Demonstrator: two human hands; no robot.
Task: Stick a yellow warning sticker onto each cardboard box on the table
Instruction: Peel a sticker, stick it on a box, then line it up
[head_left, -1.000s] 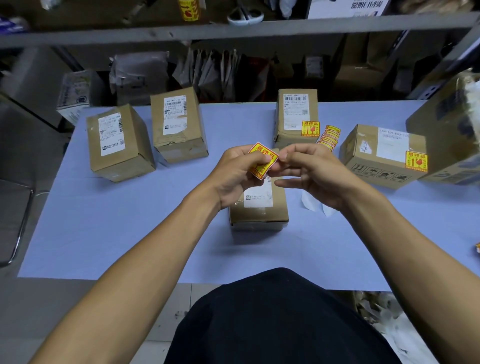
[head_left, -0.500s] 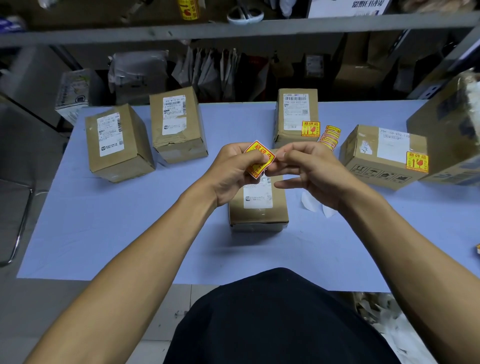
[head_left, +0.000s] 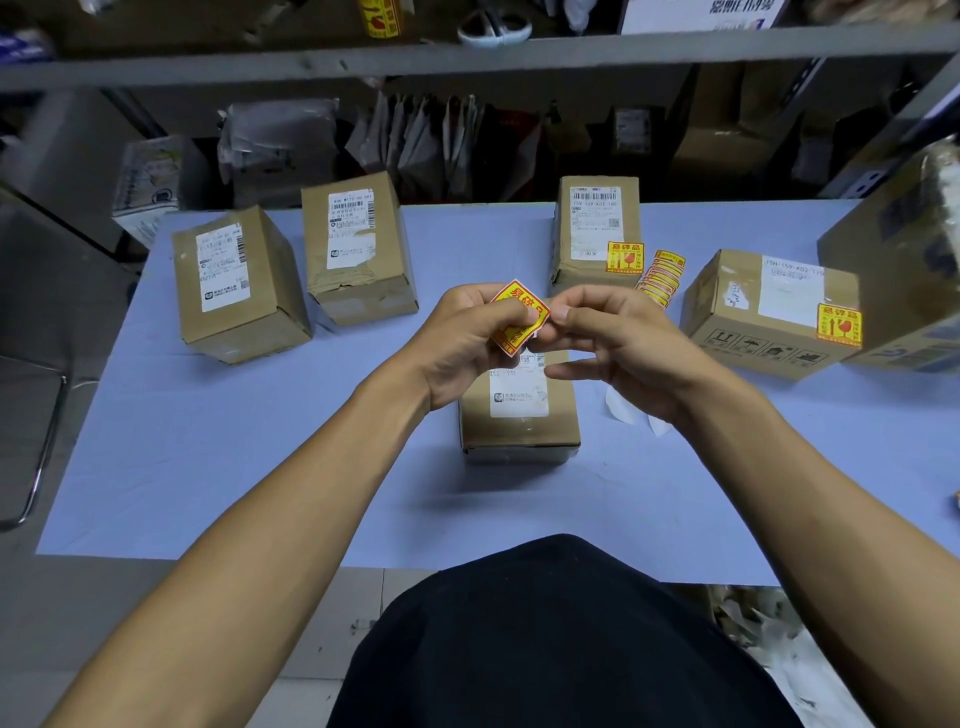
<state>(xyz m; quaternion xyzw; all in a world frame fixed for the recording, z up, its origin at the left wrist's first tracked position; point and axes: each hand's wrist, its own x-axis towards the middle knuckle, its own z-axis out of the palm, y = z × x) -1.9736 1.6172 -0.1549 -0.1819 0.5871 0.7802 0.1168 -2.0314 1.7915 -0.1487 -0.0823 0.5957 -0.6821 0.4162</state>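
My left hand (head_left: 467, 338) holds a yellow and red warning sticker (head_left: 517, 304) above the table, thumb across its face. My right hand (head_left: 618, 348) pinches the sticker's right corner with thumb and forefinger. Directly beneath them lies a small cardboard box (head_left: 519, 431) with a white label and no yellow sticker in view. Two more plain boxes stand at the left, the nearer box (head_left: 234, 286) and the farther box (head_left: 358, 249). The far middle box (head_left: 592, 228) and the right box (head_left: 763, 317) each carry a yellow sticker. A stack of stickers (head_left: 662, 275) lies between those two.
The table (head_left: 208, 457) has a pale blue top. A large carton (head_left: 904, 260) stands at its right edge. White backing scraps (head_left: 623, 413) lie beside the middle box. Shelving with bags and parcels (head_left: 415, 140) runs behind the table. A metal chair frame (head_left: 41, 441) is at the left.
Both hands have held nearly still over the middle box; the sticker has turned slightly between the fingers and a white edge shows at its lower right corner.
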